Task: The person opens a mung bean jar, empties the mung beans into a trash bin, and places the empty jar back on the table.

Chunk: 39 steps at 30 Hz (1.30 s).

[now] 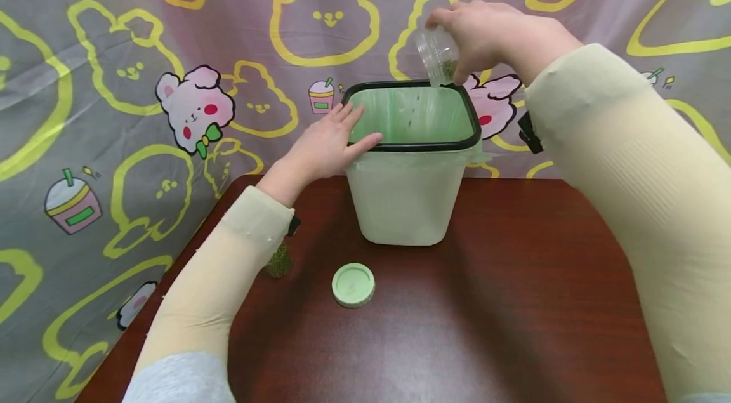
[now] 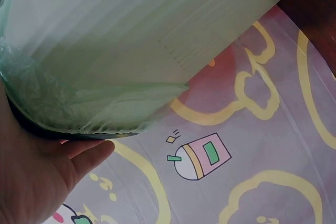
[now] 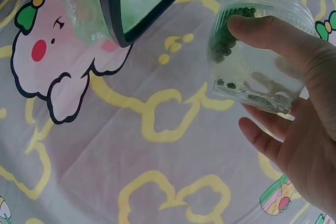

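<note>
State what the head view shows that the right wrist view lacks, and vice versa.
Head only: left hand at the rim of the pale bin, round green lid on the brown table, greenish object partly behind the left sleeve. Right wrist only: base of the clear jar, with a few green grains near it. Both: right hand gripping that jar, that black rim, green liner and the patterned curtain.

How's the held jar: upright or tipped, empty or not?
Tipped, not empty. The right hand holds the jar sideways, mouth toward the bin; the right wrist view shows green grains inside.
</note>
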Available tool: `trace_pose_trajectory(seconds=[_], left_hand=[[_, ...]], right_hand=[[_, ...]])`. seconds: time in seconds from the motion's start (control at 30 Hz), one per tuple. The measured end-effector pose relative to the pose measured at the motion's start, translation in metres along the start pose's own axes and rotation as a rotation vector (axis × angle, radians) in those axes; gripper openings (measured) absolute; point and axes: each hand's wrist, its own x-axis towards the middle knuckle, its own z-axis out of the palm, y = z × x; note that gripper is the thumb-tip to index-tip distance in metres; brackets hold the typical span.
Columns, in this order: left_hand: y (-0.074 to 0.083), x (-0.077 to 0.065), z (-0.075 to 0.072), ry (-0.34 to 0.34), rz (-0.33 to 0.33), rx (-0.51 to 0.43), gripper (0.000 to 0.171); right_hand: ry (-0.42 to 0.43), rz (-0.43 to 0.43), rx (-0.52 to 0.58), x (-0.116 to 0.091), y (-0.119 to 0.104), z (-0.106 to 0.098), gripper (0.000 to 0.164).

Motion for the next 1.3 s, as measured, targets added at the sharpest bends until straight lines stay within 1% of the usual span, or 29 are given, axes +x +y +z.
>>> trace_pose_trajectory(seconds=[0.5,0.7,0.77,0.93,1.07,1.13,1.3], left_hand=[[0.0014,0.0005,-0.0008,0.004,0.006,0.004,0.085],[0.0004,0.0000,-0.0011,-0.004,-0.001,0.003,0.084],[0.0002,-0.0002,-0.0013,-0.003,0.000,0.003,0.084],[0.0003,-0.0008,-0.0016,-0.004,-0.001,0.003,0.085],[0.0006,-0.0013,-0.0018,-0.006,-0.002,0.005,0.084],[0.0008,-0.0015,-0.0018,-0.007,-0.002,0.003,0.084],[0.0011,-0.0011,-0.0024,-0.008,-0.005,0.004,0.085]], right_hand=[[-0.021,0.017,0.010,0.0008,-0.0008,0.0043,0.096],[0.053,0.006,-0.021,0.0012,-0.0013,-0.0004,0.097],[0.046,0.009,-0.021,0.0010,-0.0019,-0.0021,0.096],[-0.011,0.005,-0.004,0.0009,-0.0032,-0.0018,0.094],[-0.025,0.008,0.005,0.0012,-0.0025,0.0000,0.095],[-0.026,0.004,0.003,0.0015,-0.0021,0.0004,0.095],[0.017,0.003,0.000,0.0018,-0.0027,0.0005,0.095]])
